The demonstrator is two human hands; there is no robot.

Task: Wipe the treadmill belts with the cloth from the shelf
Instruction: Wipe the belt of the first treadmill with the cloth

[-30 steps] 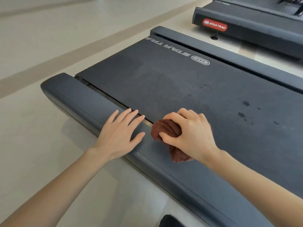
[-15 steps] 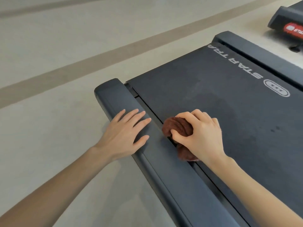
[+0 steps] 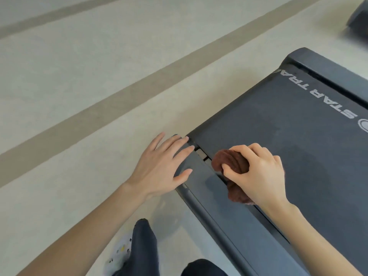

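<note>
A dark grey treadmill belt (image 3: 288,136) with white STAR TRAC lettering runs from the middle to the right edge. My right hand (image 3: 256,174) grips a bunched brown cloth (image 3: 229,162) and holds it down at the belt's near left corner, where belt and side rail meet. Part of the cloth hangs out below my palm. My left hand (image 3: 159,166) lies flat with spread fingers on the end of the grey side rail (image 3: 223,212), a short gap left of the cloth.
Pale floor with a wide tan stripe (image 3: 119,100) fills the left and top. My dark trouser legs (image 3: 143,248) and a light shoe show at the bottom. A second machine's dark corner (image 3: 358,22) sits at the top right.
Both hands have slid along the rail toward the belt's end, the cloth dragged with the right hand. The view has swung left, so the neighbouring treadmill is almost out of frame.
</note>
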